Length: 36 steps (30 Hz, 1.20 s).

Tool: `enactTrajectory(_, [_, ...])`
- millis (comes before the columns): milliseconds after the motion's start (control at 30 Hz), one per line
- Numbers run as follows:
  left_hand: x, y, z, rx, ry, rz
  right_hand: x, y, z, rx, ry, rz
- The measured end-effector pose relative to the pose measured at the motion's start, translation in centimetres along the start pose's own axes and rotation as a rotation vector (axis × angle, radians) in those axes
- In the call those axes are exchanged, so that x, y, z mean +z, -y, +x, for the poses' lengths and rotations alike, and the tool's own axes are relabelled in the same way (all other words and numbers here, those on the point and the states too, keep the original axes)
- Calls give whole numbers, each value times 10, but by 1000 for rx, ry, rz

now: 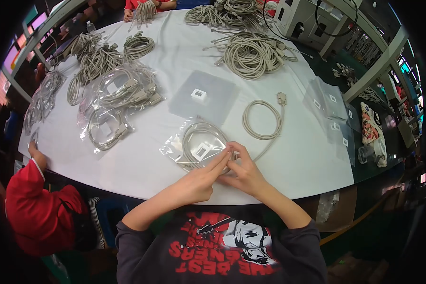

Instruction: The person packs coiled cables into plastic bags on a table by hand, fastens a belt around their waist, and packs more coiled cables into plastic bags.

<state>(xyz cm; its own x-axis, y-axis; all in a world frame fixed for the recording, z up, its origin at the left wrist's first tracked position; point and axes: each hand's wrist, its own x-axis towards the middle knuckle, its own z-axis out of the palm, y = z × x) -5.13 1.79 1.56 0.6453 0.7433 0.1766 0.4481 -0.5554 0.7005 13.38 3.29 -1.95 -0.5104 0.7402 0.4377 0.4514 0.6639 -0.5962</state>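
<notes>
A clear plastic bag (pixel 177 147) with a coiled beige cable (pixel 188 137) and a small white label (pixel 202 151) lies at the table's near edge. My left hand (pixel 202 182) is at the bag's right end, fingers together and pressed to its edge. Opposite it, my right hand (pixel 246 173) pinches the same end, its fingertips meeting those of the left. The fingers partly hide this corner of the bag. To the right sits a loose coiled cable (pixel 245 120) with a connector (pixel 281 98), its tail running toward my right hand.
Flat clear bags (pixel 204 106) with a white label lie ahead. Bagged cables (pixel 128 92) are at left, bundles of bare cables (pixel 253 54) at the back. More labelled bags (pixel 327 106) hang over the right edge. A person in red (pixel 42 203) sits at left, another (pixel 149 5) across the table.
</notes>
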Motion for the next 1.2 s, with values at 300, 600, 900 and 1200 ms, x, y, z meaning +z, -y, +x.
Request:
enactTrajectory(300, [-84, -43, -2, -42, 139, 346, -57, 45, 32, -232, -90, -472])
enactTrajectory(600, [-124, -33, 1, 6, -5, 616, -128, 36, 59, -314, 62, -578])
enactTrajectory(900, [-88, 12, 23, 105, -247, 242, -114, 10, 50, -131, -157, 1])
enactTrajectory(1200, [-38, 20, 20, 133, -631, -228, -85, 13, 21, -111, -383, 85])
